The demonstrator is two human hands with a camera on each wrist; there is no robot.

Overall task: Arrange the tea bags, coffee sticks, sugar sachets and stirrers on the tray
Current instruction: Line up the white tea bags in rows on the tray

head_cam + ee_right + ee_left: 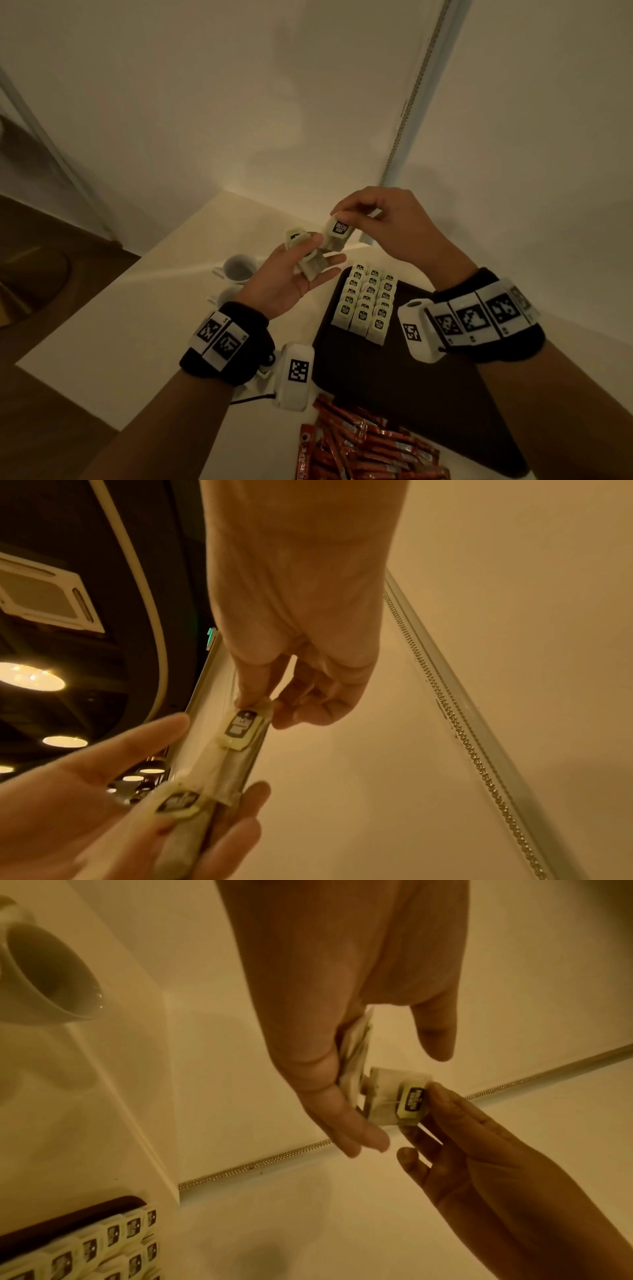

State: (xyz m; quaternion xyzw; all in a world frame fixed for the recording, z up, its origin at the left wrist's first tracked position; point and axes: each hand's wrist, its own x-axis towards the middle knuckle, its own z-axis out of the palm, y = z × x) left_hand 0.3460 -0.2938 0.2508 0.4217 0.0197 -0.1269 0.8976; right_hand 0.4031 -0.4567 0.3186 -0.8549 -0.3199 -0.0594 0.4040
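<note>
Above the table's far end, my right hand [342, 216] pinches the top of one pale tea bag [337, 231] with a black label, which the right wrist view shows as tea bag [243, 723]. Just left of it my left hand [308, 260] lies palm up, its thumb pinning a few more tea bags [310, 265] against the fingers. The pinched bag still touches that small stack [356, 1047]. Below the hands, three rows of tea bags [366, 301] lie on the far part of the dark tray [376, 377]. Red coffee sticks [370, 445] lie heaped at the tray's near left corner.
Two white cups [239, 269] stand on the white table left of the tray. The near part of the tray is bare. A wall with a metal strip [407, 113] rises right behind the table. No sugar sachets or stirrers are in view.
</note>
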